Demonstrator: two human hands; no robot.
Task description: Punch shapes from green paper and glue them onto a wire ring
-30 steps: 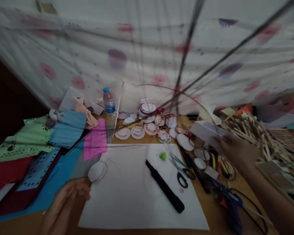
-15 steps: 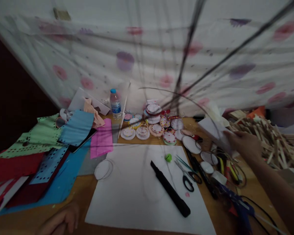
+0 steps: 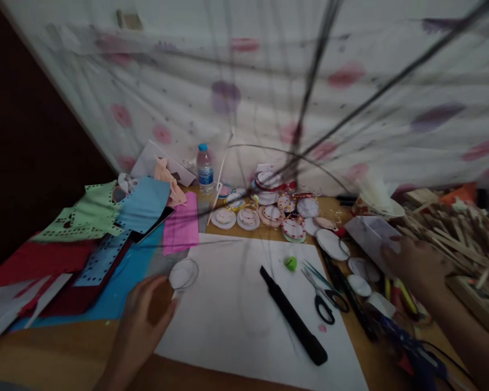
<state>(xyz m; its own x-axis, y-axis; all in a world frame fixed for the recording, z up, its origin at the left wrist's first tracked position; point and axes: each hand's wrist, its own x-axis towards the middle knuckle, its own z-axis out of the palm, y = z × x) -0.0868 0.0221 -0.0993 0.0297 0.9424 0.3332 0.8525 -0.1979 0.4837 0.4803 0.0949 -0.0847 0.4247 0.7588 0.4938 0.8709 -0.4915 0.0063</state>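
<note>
Gaping, the empty left hand (image 3: 139, 305) — paper (image 3: 220, 320), scissors (image 3: 319, 292) between — faces the right hand (image 3: 416, 265) pinching a box (image 3: 369, 239).

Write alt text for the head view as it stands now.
The right hand is at a white box; the left hand curves open beside a white disc. Between them, a white sheet carries a black tool, scissors and a green ball.
</note>
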